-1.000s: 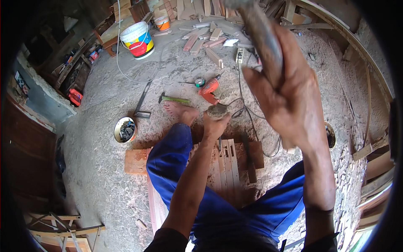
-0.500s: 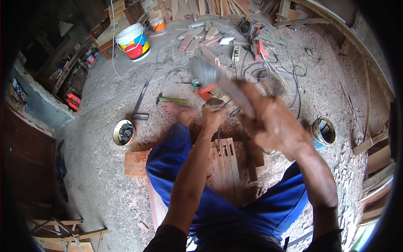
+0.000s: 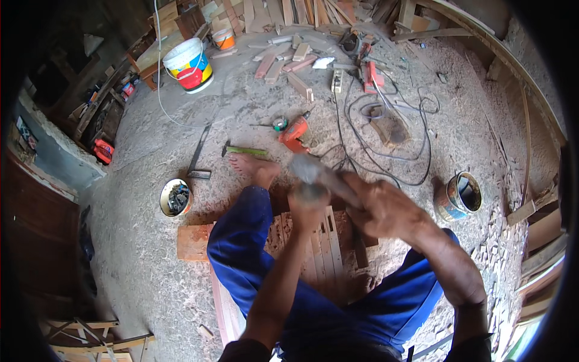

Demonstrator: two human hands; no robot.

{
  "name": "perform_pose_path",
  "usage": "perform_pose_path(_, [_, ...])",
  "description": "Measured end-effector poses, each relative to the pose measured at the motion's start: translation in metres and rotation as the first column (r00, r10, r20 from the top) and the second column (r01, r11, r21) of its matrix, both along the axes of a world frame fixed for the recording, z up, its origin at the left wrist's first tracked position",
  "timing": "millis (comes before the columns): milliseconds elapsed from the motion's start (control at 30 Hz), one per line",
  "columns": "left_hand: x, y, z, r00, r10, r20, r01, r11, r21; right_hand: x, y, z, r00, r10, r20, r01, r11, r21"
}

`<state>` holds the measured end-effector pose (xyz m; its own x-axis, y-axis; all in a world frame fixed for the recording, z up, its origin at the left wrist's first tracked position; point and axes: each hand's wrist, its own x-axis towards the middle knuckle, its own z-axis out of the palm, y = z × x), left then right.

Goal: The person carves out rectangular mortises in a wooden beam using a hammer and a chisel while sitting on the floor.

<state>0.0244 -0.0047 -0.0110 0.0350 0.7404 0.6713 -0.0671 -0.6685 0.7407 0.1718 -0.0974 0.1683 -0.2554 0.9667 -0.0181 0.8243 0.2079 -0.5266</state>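
Right hand [image 3: 386, 211] wrapped around the handle of a grey-headed hammer [image 3: 310, 169]; fingers curled tight on the shaft, head blurred, sitting just above and touching distance from the left fingertips. Grip is far back on the handle, likely for swing leverage.

Left hand [image 3: 309, 202] closed in a loose fist directly under the hammer head, fingers bunched together as if steadying something small and upright; what they pinch is hidden by blur, cannot tell. It sits on top of a slatted reddish wooden panel [image 3: 319, 247], which lies across the lap between the blue-trousered knees [image 3: 241, 247], probably so the legs brace it against blows.

Bare foot [image 3: 256, 169] just beyond the left fingers, planted on the sawdust-covered concrete floor [image 3: 151, 253].

Beyond the fingers: an orange power drill [image 3: 294, 133], a second hammer with green handle [image 3: 244, 149] and tangled black cables [image 3: 386, 145]. Out to the left of the left hand, a small round tin of dark fasteners [image 3: 175, 197], within arm's reach. To the right of the right hand, an open rusty can [image 3: 461, 194]. Far off, a white plastic bucket with coloured bands [image 3: 188, 64].
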Motion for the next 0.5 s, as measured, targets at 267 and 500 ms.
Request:
perform_pose_path(267, [0.013, 0.075, -0.029, 0.986, -0.143, 0.082, 0.162, 0.744, -0.649, -0.012, 0.064, 0.020, 0.960, -0.081, 0.267, 0.090, 0.996, -0.024])
perform_pose_path(500, [0.015, 0.069, -0.023, 0.997, -0.060, -0.052, 0.035, 0.920, -0.390, 0.015, 0.003, -0.046, 0.952, -0.176, -0.250, 0.080, 0.933, -0.351])
